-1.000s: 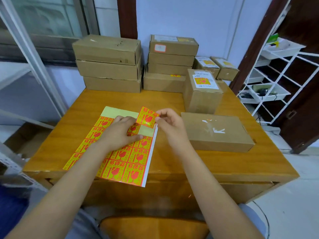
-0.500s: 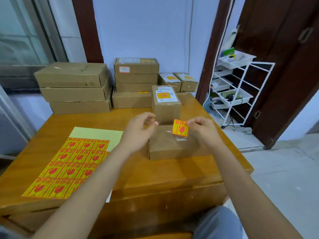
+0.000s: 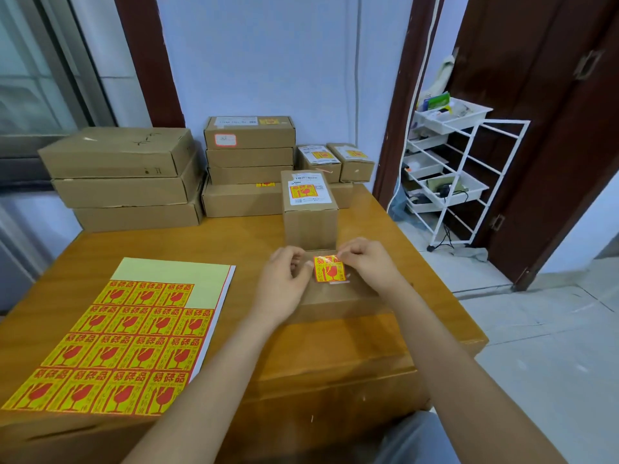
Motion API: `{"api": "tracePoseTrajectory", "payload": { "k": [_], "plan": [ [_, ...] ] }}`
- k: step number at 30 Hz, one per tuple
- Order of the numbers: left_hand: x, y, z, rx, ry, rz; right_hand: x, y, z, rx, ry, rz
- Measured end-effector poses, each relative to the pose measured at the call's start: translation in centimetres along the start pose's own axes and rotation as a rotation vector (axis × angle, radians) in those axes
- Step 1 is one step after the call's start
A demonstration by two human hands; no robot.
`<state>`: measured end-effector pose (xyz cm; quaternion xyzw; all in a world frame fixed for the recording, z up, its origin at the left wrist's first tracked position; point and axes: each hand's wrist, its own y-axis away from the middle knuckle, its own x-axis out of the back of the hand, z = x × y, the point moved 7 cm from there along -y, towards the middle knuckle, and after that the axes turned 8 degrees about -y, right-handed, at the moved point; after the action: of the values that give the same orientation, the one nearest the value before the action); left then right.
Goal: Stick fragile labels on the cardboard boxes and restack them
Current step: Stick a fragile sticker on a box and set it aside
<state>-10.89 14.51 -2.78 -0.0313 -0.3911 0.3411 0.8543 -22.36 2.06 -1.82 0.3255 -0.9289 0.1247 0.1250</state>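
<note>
Now the fragile label [image 3: 330,269] is pinched at its top edge by the grip of the right hand [image 3: 365,262], while the curled fingers of the left hand [image 3: 284,279] are held against its left edge; whether they pinch it cannot be told. Half a second ago the label was held in the air above the flat box [image 3: 338,296]; it has since been lowered onto the box's top, near the right edge of the counter [image 3: 234,242]. Sticking is judged begun, pressing flat still due. The label sheet [image 3: 134,333] is left at the near left corner, and restacking awaits.
</note>
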Motion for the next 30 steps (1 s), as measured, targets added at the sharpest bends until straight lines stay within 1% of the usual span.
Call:
{"api": "tracePoseTrajectory", "payload": {
  "k": [2,6,10,13,21,23,28,30],
  "plan": [
    [-0.1,0.0,0.1,-0.027,-0.032,0.007,0.1,0.0,0.3,0.028,-0.016,0.028],
    [-0.6,0.1,0.0,-0.067,-0.12,0.015,-0.2,0.1,0.3,0.058,0.008,0.019],
    [-0.7,0.2,0.1,-0.079,-0.165,0.017,-0.3,-0.2,0.8,0.062,0.053,0.015],
    [-0.6,0.2,0.2,-0.085,-0.164,0.022,-0.2,-0.3,1.0,0.064,0.033,0.024],
    [-0.6,0.3,0.3,-0.093,-0.199,0.03,0.8,0.0,1.1,-0.013,-0.045,0.11],
    [-0.7,0.3,0.4,-0.105,-0.238,-0.001,1.1,0.1,1.0,-0.047,-0.06,0.123],
    [-1.8,0.7,1.4,-0.298,-0.523,-0.177,2.9,0.2,0.1,-0.069,0.023,0.15],
    [-1.6,0.8,1.0,-0.3,-0.575,-0.215,3.4,0.5,-0.3,-0.066,0.039,0.149]
  ]
}}
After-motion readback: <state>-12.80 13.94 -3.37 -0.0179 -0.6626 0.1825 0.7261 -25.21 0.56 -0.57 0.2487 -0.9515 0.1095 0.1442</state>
